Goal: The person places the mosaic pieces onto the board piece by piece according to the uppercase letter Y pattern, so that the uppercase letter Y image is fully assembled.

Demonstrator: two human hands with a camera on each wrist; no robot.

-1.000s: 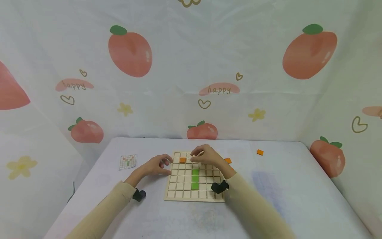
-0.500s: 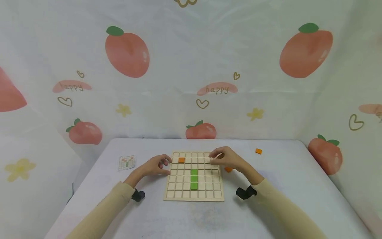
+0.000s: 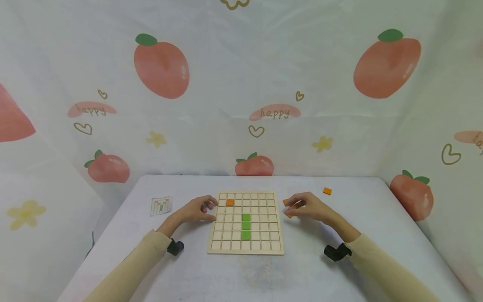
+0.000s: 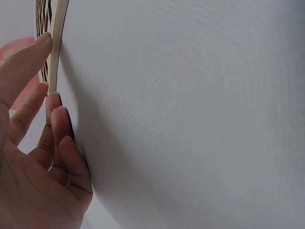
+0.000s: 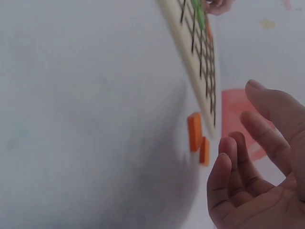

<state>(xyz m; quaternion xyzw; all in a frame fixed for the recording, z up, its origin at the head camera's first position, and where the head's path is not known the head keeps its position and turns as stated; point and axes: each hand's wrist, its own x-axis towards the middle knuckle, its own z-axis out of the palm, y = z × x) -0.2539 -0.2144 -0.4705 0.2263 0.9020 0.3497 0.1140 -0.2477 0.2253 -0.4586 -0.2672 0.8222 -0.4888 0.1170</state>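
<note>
A square wooden grid board (image 3: 260,246) lies flat on the table. Three green tiles (image 3: 246,226) stand in one column of it, and one orange tile (image 3: 229,202) sits in a cell at the upper left. My left hand (image 3: 194,209) rests its thumb and fingertips against the board's left edge. Off the right edge, my right hand (image 3: 311,205) hovers with fingers parted over two loose orange tiles, partly covering them in the head view. In the right wrist view, the nearer orange tile (image 5: 194,132) and the farther one (image 5: 204,151) lie below the fingers, which hold nothing.
A paper card (image 3: 160,206) printed with a coloured grid lies left of the board on the white table (image 3: 241,281). Another orange tile (image 3: 327,191) is at the back right. A fruit-patterned cloth (image 3: 211,138) hangs behind the table.
My right hand has moved right from above the board to the loose orange tiles beside it. The left hand has stayed at the board's edge. Tiles on the board look the same.
</note>
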